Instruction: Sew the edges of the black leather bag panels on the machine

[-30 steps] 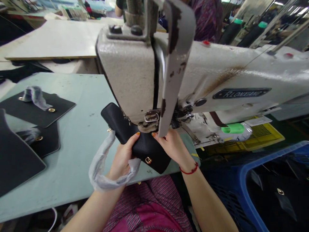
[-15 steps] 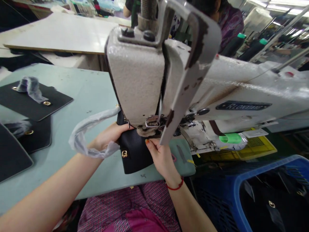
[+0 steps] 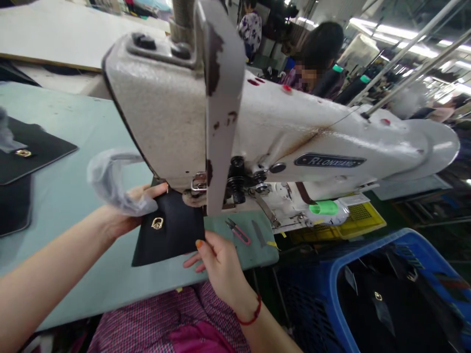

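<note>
A black panel (image 3: 172, 235) with a gold fitting (image 3: 157, 223) lies under the head of a white sewing machine (image 3: 165, 117). A handle wrapped in whitish film (image 3: 110, 179) loops out from its left side. My left hand (image 3: 128, 211) holds the panel's left part, thumb on top near the needle area, with the film partly over the hand. At the right front corner, my right hand (image 3: 215, 260) pinches the panel between thumb and index finger, its other fingers loosely spread below. The needle itself is hidden behind the machine head.
Pink-handled snips (image 3: 239, 231) lie on the green table (image 3: 91, 274) right of the panel. More black panels (image 3: 37, 142) are at the left. A blue basket (image 3: 334, 274) holding black pieces stands at the lower right, near a yellow crate (image 3: 360, 218). People are in the background.
The view has swung right. The panel has turned and shows more of its surface. My right hand has moved from beside the presser area to the front corner, and the snips are now uncovered.
</note>
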Tool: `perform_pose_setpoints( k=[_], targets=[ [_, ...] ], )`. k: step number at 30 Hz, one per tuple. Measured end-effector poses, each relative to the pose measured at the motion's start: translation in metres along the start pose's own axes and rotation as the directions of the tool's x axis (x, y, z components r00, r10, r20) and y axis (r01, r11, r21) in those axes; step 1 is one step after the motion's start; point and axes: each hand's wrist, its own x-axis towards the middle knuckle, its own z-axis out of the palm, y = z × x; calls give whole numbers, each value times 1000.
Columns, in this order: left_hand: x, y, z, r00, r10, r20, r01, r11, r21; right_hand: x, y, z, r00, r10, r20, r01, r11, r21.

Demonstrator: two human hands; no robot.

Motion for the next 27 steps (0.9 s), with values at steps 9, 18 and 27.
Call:
perform_pose_setpoints(
  k=[9,18,27],
  targets=[
    [-116,-101,1,1000,-28,-3,24,908,-419,1,3,-3,997,49,67,-61,981,186],
    [-100,-94,43,986,-150,-66,140,980,-144,-14,-8,-4,998,-15,62,10,997,74],
    [-101,-97,30,984,-175,-33,171,981,-87,-20,-9,-15,997,35,72,-42,995,96]
  ],
)
